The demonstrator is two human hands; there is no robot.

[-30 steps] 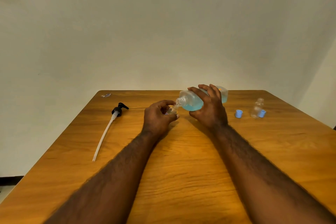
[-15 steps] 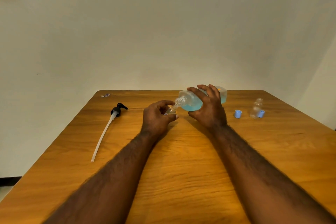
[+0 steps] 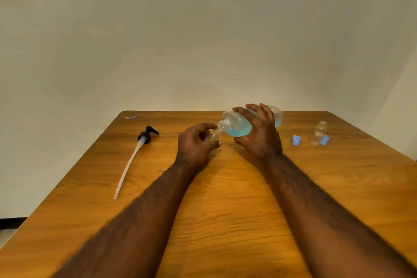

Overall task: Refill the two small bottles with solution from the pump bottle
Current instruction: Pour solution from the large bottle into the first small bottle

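A wooden counter (image 3: pixel 225 187) meets a plain wall (image 3: pixel 203 29); a small crumpled scrap (image 3: pixel 130 116) lies at the counter's far left corner.

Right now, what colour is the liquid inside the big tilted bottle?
The liquid is light blue, clearest in the head view.

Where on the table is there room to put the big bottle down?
Bare wood lies between the pump with its tube and the left hand, and on the near side of the table, right of the right arm. The far right is crowded: a clear little bottle and two blue caps.
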